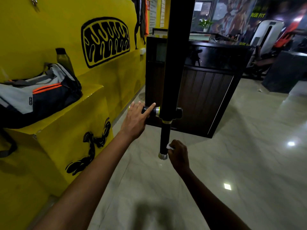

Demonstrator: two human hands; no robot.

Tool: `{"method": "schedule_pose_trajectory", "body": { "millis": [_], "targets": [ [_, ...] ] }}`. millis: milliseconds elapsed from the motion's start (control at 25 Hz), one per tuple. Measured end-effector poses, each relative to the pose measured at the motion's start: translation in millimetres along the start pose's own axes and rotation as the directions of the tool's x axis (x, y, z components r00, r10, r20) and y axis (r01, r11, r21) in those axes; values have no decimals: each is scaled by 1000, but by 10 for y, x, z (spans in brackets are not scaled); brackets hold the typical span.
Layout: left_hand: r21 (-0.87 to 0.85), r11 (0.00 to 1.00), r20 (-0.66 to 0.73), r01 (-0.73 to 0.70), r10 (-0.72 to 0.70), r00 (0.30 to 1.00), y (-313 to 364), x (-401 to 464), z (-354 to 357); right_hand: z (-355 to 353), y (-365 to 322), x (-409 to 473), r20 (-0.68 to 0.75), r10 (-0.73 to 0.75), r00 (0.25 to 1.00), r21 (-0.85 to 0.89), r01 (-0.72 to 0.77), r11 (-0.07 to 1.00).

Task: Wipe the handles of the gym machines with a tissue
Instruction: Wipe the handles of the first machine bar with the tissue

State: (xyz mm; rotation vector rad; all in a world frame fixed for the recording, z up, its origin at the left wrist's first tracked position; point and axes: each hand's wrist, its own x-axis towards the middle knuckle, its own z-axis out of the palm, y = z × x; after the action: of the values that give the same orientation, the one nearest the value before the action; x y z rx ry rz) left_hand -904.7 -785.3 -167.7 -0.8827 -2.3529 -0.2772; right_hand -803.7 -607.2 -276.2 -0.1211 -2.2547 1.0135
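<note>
1. Pinching a crumpled white tissue (169, 146), the right hand (178, 153) presses it against the lower black handle (164, 141), just above its silver end cap.
2. The left hand (137, 119) rests straight-fingered on the horizontal side handle (150, 110).
3. A grey duffel bag (38, 95) sits on the glossy yellow ledge (69, 120); a dark wooden counter (207, 90) stands behind, on polished marble-look floor (232, 155).

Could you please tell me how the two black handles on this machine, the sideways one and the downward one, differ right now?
The sideways black handle lies horizontal under the left hand, whose straight fingers rest on it bare. The downward black handle hangs vertical, and the right hand presses a white tissue against it. Both have silver end caps.
</note>
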Motion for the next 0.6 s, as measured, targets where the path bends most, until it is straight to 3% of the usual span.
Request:
{"method": "schedule_pose_trajectory", "body": {
  "millis": [200, 320, 400, 480, 600],
  "targets": [
    [11, 1000, -42, -7, 8, 999, -10, -6, 34, -4, 92, -77, 68, 83, 994, -12, -82, 997],
    [13, 1000, -69, -16, 17, 997, -14, -6, 67, -137, -46, 170, -108, 92, 990, 34, -89, 995],
    [23, 999, -85, -24, 26, 996, -25, -13, 86, -237, -217, 412, -204, 18, 979, 47, -9, 999],
    [42, 998, -100, -36, 40, 994, -34, 0, 84, -287, -348, 563, -193, -56, 980, 95, 75, 993],
    [48, 997, -102, -54, 59, 993, -44, -3, 78, -248, -411, 496, -165, -20, 986, 128, 42, 991]
  ]
}}
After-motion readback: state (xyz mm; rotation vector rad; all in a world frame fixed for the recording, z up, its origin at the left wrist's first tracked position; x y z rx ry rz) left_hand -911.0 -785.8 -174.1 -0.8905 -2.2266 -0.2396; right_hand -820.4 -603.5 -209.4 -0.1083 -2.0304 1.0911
